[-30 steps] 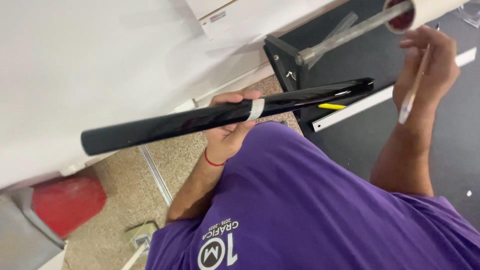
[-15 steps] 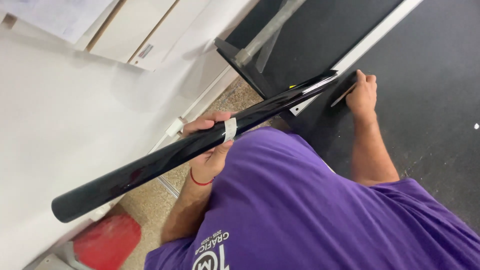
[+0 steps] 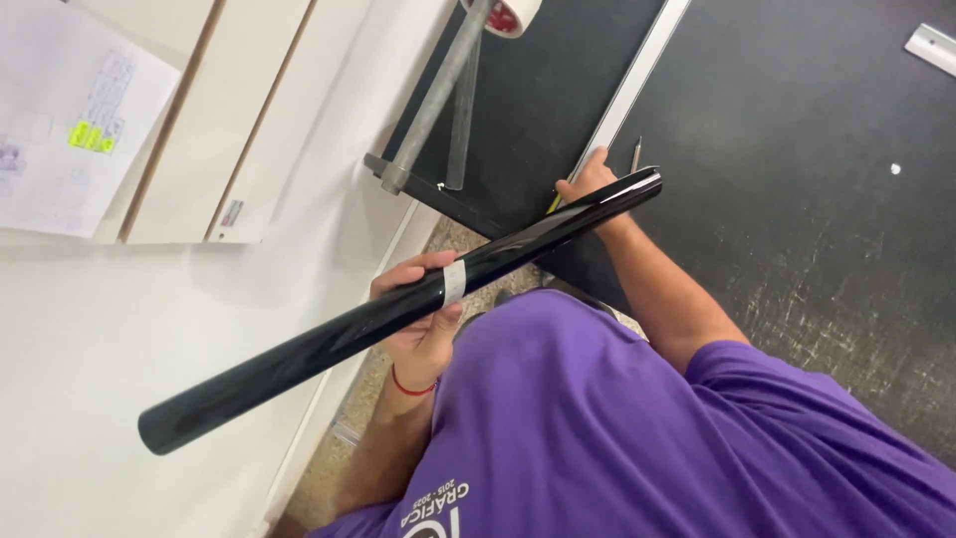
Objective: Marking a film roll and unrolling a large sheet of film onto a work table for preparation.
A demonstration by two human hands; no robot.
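While the left hand [image 3: 423,324] grips a black roll [image 3: 398,311], the right hand [image 3: 590,179] holds a pencil [image 3: 635,154].

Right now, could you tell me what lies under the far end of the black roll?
The right hand on the dark table, beside a pencil; the roll, held by the left hand, hides its fingers.

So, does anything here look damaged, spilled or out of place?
Nothing stands out. The left hand grips a glossy black roll, intact and taped shut; the right hand rests on the dark table beside a pencil.
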